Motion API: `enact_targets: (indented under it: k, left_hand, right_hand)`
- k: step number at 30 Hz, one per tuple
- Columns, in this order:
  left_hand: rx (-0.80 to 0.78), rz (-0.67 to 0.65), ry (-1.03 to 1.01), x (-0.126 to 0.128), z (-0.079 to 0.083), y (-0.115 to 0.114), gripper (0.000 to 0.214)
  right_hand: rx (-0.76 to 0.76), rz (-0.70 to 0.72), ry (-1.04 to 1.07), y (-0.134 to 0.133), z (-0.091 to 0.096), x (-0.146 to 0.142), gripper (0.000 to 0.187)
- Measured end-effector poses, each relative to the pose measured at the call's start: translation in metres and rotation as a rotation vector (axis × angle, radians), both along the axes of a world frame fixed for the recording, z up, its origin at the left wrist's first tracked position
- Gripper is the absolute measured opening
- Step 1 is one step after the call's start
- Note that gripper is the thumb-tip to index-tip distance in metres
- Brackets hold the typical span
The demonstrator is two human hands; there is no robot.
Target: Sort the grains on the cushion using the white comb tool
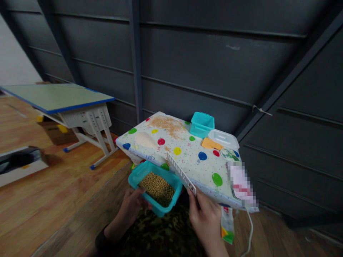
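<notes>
My left hand is closed on the near left rim of a teal plastic container, which is tilted a little at the table's front edge. Soybeans cover its bottom. Pinched in my right hand is a flat white plastic strip with slots, its far end over the table edge above a few grains. A patch of tan grains lies spread on the tablecloth at the back, and a pale heap of fine grains lies at the left.
A second teal container stands at the table's back, beside a clear lid and an orange piece. A round patterned item and a blurred-out device with a white cable are on the right. Left is a school desk.
</notes>
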State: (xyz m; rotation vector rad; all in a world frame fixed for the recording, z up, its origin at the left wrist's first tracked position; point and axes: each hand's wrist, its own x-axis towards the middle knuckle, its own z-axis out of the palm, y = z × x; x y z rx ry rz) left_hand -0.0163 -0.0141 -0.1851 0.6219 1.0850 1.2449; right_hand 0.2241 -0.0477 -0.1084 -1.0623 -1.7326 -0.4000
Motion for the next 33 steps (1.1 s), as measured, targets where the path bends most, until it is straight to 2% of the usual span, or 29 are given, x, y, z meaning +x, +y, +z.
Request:
enact_targets:
  k: [4, 11, 18, 22, 28, 33]
  left_hand:
    - [0.013, -0.012, -0.006, 0.000, -0.003, 0.000, 0.052]
    - [0.033, -0.034, -0.025, -0.003, -0.007, 0.002, 0.054]
    - [0.046, -0.021, -0.028, -0.001, -0.004, 0.003, 0.051]
    - [0.023, -0.014, -0.016, -0.001, 0.000, 0.002, 0.046]
    - [0.044, -0.012, 0.019, -0.005, 0.002, 0.003, 0.048]
    - [0.045, -0.010, 0.021, -0.006, -0.003, 0.004, 0.044]
  right_hand:
    - [0.032, -0.013, -0.002, -0.007, 0.001, -0.004, 0.019]
    - [-0.021, 0.016, 0.006, -0.016, 0.002, 0.000, 0.022]
    - [-0.005, -0.103, 0.024, 0.010, -0.008, 0.010, 0.023]
    - [-0.054, -0.048, 0.013, 0.017, -0.006, 0.011, 0.025]
    - [-0.141, 0.072, 0.047, 0.005, -0.004, 0.014, 0.022]
    - [-0.074, -0.041, 0.081, 0.019, -0.012, 0.019, 0.022]
